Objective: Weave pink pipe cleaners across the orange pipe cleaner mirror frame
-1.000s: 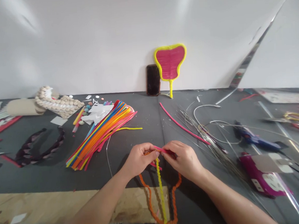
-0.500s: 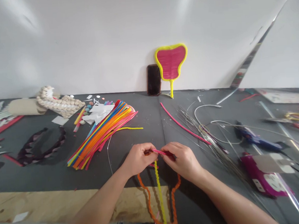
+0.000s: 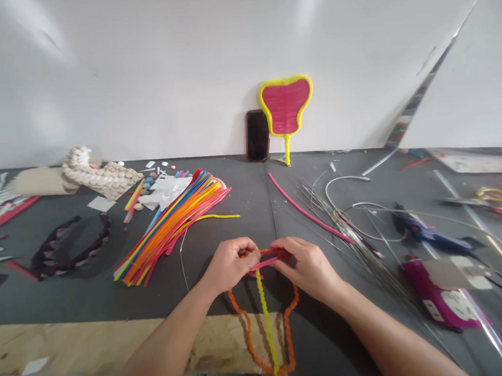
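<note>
My left hand (image 3: 229, 264) and my right hand (image 3: 308, 266) meet over the dark mat, both pinched on a pink pipe cleaner (image 3: 266, 261) stretched between them. It crosses the top of an orange pipe-cleaner frame (image 3: 249, 337) with a yellow twisted stem (image 3: 267, 330) running down its middle toward me. My fingers are curled and closed around the pink strand where it meets the frame's top.
A fan of coloured pipe cleaners (image 3: 171, 223) lies left of my hands. A finished pink and yellow fan shape (image 3: 286, 106) and a dark phone (image 3: 257, 135) lean on the wall. Thin wires (image 3: 357, 238), a blue glue gun (image 3: 426, 232) and a purple power strip (image 3: 439, 298) lie right.
The pink strand between my hands has shifted lower and now loops across the frame's top. The frame has slid slightly left. Both hands stay in nearly the same place.
</note>
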Demonstrator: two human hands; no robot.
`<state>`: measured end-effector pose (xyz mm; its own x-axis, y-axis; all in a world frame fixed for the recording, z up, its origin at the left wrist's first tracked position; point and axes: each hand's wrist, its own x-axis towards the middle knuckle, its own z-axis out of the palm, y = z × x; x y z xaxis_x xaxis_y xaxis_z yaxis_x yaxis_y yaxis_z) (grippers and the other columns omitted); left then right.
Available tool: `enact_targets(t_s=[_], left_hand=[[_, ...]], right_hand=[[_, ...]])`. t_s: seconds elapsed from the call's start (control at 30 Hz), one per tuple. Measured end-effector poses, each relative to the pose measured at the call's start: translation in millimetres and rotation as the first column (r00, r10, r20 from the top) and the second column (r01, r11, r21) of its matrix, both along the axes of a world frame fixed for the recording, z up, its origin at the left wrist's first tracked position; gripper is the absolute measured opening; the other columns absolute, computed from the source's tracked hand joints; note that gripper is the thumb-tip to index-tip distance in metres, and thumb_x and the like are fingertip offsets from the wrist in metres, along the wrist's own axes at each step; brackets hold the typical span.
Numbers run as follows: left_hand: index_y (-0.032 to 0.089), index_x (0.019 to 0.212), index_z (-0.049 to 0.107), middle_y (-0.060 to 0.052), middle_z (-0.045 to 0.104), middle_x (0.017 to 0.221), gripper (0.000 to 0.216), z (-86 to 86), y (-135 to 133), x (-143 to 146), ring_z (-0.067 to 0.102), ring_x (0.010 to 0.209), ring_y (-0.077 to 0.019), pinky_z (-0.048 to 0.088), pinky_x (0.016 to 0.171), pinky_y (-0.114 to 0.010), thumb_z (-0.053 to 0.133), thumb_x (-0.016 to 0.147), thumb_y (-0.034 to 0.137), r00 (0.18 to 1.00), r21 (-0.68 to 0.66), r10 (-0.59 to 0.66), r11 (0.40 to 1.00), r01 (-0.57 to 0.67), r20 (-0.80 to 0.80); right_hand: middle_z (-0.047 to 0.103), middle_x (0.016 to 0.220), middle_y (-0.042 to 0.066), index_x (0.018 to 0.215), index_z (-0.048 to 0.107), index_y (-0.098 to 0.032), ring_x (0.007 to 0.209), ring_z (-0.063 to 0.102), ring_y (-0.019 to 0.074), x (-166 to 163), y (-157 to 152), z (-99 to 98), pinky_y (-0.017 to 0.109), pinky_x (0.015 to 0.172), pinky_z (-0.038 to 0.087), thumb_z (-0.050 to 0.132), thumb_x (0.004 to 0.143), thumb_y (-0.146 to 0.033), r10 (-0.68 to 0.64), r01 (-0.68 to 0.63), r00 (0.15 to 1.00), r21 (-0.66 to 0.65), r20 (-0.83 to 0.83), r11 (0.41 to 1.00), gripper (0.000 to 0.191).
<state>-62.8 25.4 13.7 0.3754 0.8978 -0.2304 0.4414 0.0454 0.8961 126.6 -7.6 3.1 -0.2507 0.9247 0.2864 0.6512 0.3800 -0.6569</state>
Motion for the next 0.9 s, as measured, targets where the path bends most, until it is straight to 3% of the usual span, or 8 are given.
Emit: enact_targets(t_s=[0.23,0.4,0.63,0.73,0.9], left_hand=[[0.016,0.070,0.060,0.001,0.062,0.061,0.008,-1.0,1.5,-2.2,0.059,0.056,-0.0128,0.046,0.053,-0.021,0.056,0.070,0.022,0.993,-0.125,0.058,0.991,-0.045,0.104],[0.016,0.068,0.060,0.002,0.061,0.060,0.007,-1.3,1.4,-1.5,0.059,0.055,-0.0127,0.046,0.053,-0.021,0.055,0.070,0.021,0.995,-0.111,0.060,0.993,-0.051,0.083],[0.016,0.068,0.060,0.002,0.061,0.060,0.015,-0.3,0.4,-1.8,0.055,0.055,-0.0116,0.041,0.053,-0.020,0.056,0.075,0.029,0.999,-0.018,0.014,1.000,-0.013,0.029],[0.016,0.068,0.061,0.001,0.063,0.061,0.017,-0.4,0.7,-2.0,0.055,0.056,-0.0115,0.041,0.054,-0.020,0.054,0.077,0.029,1.000,0.018,0.015,1.000,-0.015,-0.012],[0.017,0.069,0.062,0.001,0.065,0.064,0.020,-0.6,1.0,-3.0,0.057,0.058,-0.0123,0.042,0.056,-0.020,0.053,0.079,0.032,1.000,0.010,-0.007,1.000,0.007,-0.005]], right_hand=[[0.070,0.081,0.004,0.094,0.063,-0.020,0.072,0.066,0.0167,3.0,0.6,-1.9,0.027,0.068,0.050,0.056,0.084,-0.023,-0.066,0.062,0.997,0.104,0.034,0.993,0.013],[0.070,0.088,0.006,0.099,0.061,-0.019,0.077,0.065,0.0188,0.9,0.1,-4.7,0.028,0.068,0.050,0.063,0.080,-0.028,-0.043,0.030,0.994,0.122,0.104,0.992,0.021],[0.071,0.077,0.003,0.088,0.064,-0.019,0.067,0.065,0.0157,-0.4,-1.1,-8.8,0.024,0.064,0.047,0.052,0.081,-0.015,-0.083,0.063,0.990,0.171,0.113,0.983,0.014],[0.070,0.073,0.002,0.086,0.066,-0.019,0.062,0.063,0.0136,-0.1,-1.5,-6.5,0.022,0.060,0.044,0.051,0.084,-0.018,-0.082,0.072,0.995,0.139,0.065,0.988,0.015],[0.062,0.058,-0.002,0.076,0.064,-0.018,0.050,0.054,0.0099,-0.8,-1.2,-1.6,0.019,0.050,0.038,0.051,0.086,-0.023,-0.113,0.114,0.993,-0.040,0.013,0.993,0.017]])
